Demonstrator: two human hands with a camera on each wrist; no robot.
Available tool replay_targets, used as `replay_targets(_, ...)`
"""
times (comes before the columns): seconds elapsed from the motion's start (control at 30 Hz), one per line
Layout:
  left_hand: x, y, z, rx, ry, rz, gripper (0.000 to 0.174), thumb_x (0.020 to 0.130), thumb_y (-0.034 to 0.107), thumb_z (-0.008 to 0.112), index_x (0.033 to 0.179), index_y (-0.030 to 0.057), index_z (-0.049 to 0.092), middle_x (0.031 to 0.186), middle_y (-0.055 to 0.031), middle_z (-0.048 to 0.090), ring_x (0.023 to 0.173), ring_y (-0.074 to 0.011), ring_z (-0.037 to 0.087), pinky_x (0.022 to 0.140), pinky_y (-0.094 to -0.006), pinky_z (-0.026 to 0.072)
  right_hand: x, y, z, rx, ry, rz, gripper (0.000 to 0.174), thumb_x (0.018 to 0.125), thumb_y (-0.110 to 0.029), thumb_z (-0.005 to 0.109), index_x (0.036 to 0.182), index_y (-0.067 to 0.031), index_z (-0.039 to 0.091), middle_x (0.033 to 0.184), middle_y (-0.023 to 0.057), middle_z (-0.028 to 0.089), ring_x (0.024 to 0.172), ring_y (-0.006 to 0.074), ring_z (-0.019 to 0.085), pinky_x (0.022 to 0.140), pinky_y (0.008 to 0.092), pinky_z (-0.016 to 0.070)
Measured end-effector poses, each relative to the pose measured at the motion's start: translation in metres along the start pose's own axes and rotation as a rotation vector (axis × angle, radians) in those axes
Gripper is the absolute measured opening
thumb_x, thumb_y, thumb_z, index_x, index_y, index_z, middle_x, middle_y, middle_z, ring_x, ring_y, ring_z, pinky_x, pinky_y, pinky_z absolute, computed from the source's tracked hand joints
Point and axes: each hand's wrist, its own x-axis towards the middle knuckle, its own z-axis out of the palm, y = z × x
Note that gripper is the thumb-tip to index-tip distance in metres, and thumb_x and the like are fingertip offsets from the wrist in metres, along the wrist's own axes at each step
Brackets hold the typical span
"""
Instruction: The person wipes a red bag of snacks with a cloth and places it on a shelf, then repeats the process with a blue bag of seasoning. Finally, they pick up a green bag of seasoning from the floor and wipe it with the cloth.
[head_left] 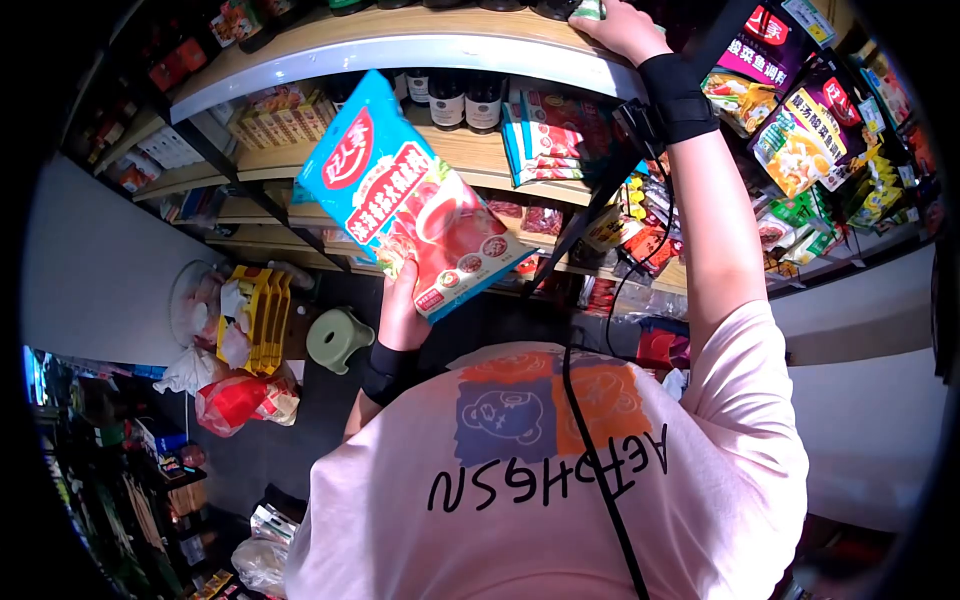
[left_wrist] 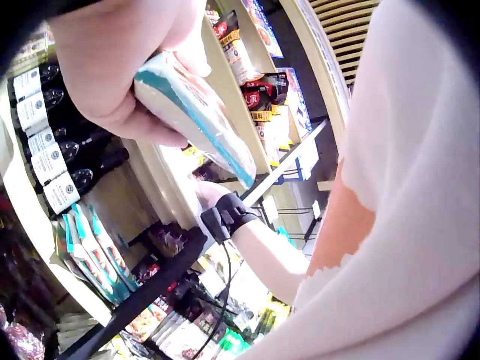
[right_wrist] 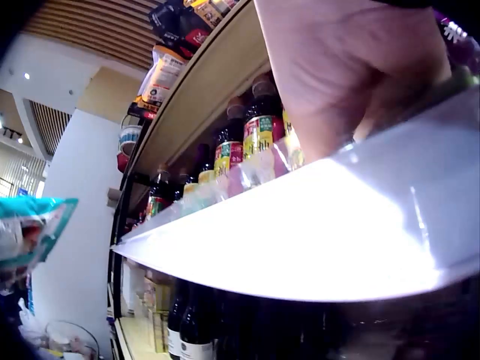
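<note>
My left hand (head_left: 402,308) grips a blue and red seasoning packet (head_left: 435,205) by its lower edge, thumb on the printed front. The packet is tilted in front of the shelves, and the left wrist view shows it edge-on between fingers and thumb. My right hand (head_left: 628,34) reaches over the front edge of the upper shelf (head_left: 420,52). At its fingertips lies a small green and white item (head_left: 588,10), partly cut off by the frame. In the right wrist view the shelf's pale front strip (right_wrist: 300,232) hides the fingertips, and I cannot tell whether they hold that item.
Dark bottles (head_left: 465,100) and similar blue packets (head_left: 550,135) stand on the shelf below. Hanging seasoning bags (head_left: 805,135) are at the right. A green stool (head_left: 340,340), a yellow crate (head_left: 262,310) and a red bag (head_left: 240,400) are on the floor. A black cable (head_left: 590,440) crosses the shirt.
</note>
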Motion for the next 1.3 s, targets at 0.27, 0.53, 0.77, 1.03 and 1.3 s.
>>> replay_targets(0.27,-0.006,0.011,0.002,0.200,0.188,0.163,0.036,0.093,0.012,0.053,0.125,-0.0027,0.044,0.118,-0.0118,0.058,0.102,-0.0179,0.060,0.087,-0.0312,0.0480,-0.042,-0.011,-0.020,0.605,0.578,-0.295,0.017,0.088,-0.019,0.053,0.090,-0.0025,0.057,0.078,0.0147,0.059,0.066,0.0329,0.056,0.064,0.0391,0.0466)
replay_targets(0.53,0.009,0.004,0.038,0.210,0.061,0.122,0.032,0.097,0.014,0.046,0.123,-0.0039,0.048,0.119,-0.0099,0.057,0.102,-0.0148,0.058,0.087,-0.0285,0.0461,-0.190,-0.087,-0.015,0.442,0.227,-0.711,0.046,0.068,-0.012,0.065,0.112,-0.0071,0.057,0.121,0.0152,0.053,0.109,0.0315,0.051,0.092,0.0403,0.0412)
replay_targets(0.77,0.010,-0.012,0.034,0.336,-0.005,0.089,0.037,0.098,0.015,0.041,0.130,-0.0037,0.041,0.119,-0.0103,0.054,0.108,-0.0156,0.052,0.093,-0.0298,0.0412,-0.219,-0.086,0.047,0.536,-0.098,-0.748,0.055,0.077,-0.018,0.060,0.131,-0.0149,0.049,0.138,0.0175,0.040,0.115,0.0374,0.046,0.096,0.0438,0.0362)
replay_targets(1.03,0.014,0.014,0.027,0.593,0.101,0.204,0.046,0.102,0.033,0.029,0.118,-0.0045,0.050,0.108,-0.0118,0.061,0.094,-0.0173,0.061,0.082,-0.0300,0.0480,-0.259,-0.059,0.041,0.451,-0.244,-0.785,0.050,0.077,-0.022,0.062,0.126,-0.0139,0.053,0.134,0.0138,0.044,0.116,0.0310,0.046,0.095,0.0415,0.0372)
replay_targets(1.3,0.018,0.010,0.027,0.734,-0.030,0.114,0.027,0.096,0.019,0.051,0.112,-0.0022,0.055,0.103,-0.0060,0.063,0.089,-0.0098,0.057,0.079,-0.0260,0.0460,-0.235,-0.044,0.048,0.356,-0.103,-0.649,0.051,0.079,-0.019,0.062,0.129,-0.0144,0.051,0.122,0.0169,0.049,0.109,0.0348,0.050,0.093,0.0479,0.0380)
